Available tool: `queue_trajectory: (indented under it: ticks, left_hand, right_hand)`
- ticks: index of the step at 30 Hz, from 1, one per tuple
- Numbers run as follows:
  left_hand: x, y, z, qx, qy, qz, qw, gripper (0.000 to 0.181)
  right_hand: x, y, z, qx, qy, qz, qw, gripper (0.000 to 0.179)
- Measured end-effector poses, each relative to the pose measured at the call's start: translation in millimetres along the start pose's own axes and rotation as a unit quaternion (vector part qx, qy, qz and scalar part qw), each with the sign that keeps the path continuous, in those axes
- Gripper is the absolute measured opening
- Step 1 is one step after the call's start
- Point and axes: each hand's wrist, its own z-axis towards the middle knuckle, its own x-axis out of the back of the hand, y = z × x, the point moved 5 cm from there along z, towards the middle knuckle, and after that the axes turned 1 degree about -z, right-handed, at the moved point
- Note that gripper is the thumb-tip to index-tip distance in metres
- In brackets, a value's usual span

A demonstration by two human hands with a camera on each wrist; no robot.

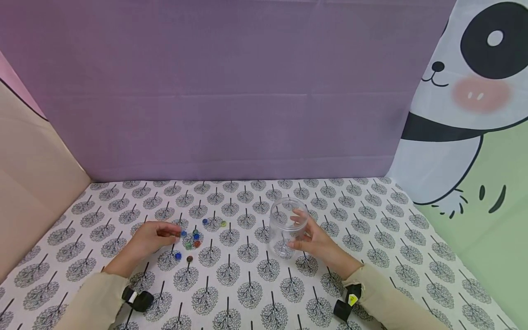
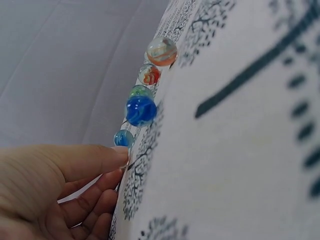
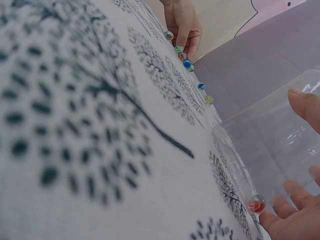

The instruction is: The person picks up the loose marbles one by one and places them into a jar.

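My left hand (image 1: 154, 236) is low over the cloth at the left edge of a cluster of glass marbles. Its thumb and fingertips pinch what looks like a clear marble (image 2: 125, 161), mostly hidden by the thumb. Just beyond the fingertips are a light blue marble (image 2: 122, 138), a dark blue marble (image 2: 141, 111) and a red-swirled marble (image 2: 149, 74). With my right hand (image 1: 315, 238) I hold a clear, open-topped jar (image 1: 277, 236) upright from its right side. A red and clear marble (image 3: 257, 203) shows beside those fingers; whether it is inside the jar I cannot tell.
A tree-patterned cloth (image 1: 247, 275) covers the table. Between the hands lie a yellow-green marble (image 1: 223, 223) and a blue marble (image 1: 205, 221). A brown marble (image 1: 189, 259) sits nearer the front. A purple curtain (image 1: 247, 114) rises behind the table's back edge.
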Motion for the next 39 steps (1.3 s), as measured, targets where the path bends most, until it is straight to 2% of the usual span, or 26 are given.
queue_trajectory:
  ticks: [11,19,39]
  left_hand:
    - [-1.0,1.1,-0.6,0.008,0.005,0.002,1.0,0.029]
    - [-1.0,-1.4,0.3,0.006,0.011,0.018,0.9998,0.027]
    - [0.2,-1.8,0.1,0.004,0.016,0.022,0.9996,0.027]
  right_hand:
    - [1.6,1.8,1.5,0.001,-0.003,0.004,1.0,0.092]
    - [1.3,1.9,1.7,0.004,-0.008,0.008,0.9999,0.092]
    - [0.7,1.2,0.8,0.006,-0.012,0.012,0.9998,0.093]
